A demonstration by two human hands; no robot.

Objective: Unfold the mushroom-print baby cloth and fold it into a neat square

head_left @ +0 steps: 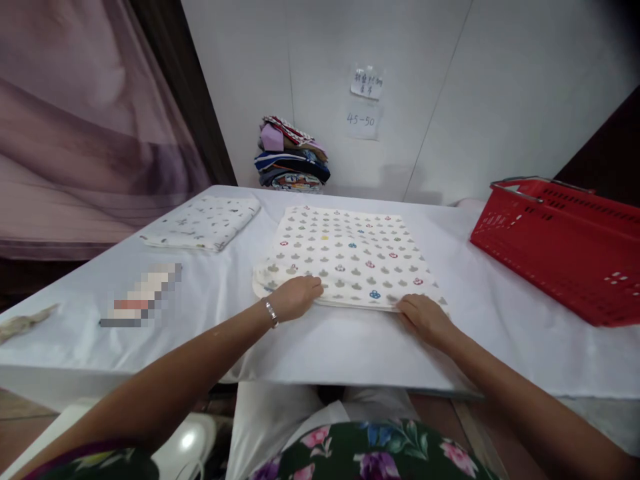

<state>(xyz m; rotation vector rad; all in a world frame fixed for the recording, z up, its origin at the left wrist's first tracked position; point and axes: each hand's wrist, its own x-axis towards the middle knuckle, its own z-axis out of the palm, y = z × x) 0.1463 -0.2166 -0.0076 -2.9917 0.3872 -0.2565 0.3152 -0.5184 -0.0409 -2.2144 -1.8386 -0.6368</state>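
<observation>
My left hand [295,297] lies on the near edge of the patterned cloth [350,253], fingers' grip unclear; my right hand [425,319] fingers clasp its near right corner.

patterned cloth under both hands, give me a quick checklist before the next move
1. Contact left: the left hand rests on the near left edge of the patterned cloth: ok.
2. Contact right: the right hand is at its near right corner: ok.
3. Cloth lying flat on the table: ok.
4. Either hand actually pinching the edge: cannot tell.
5. The red basket and the folded cloth lie apart from it: ok.
</observation>
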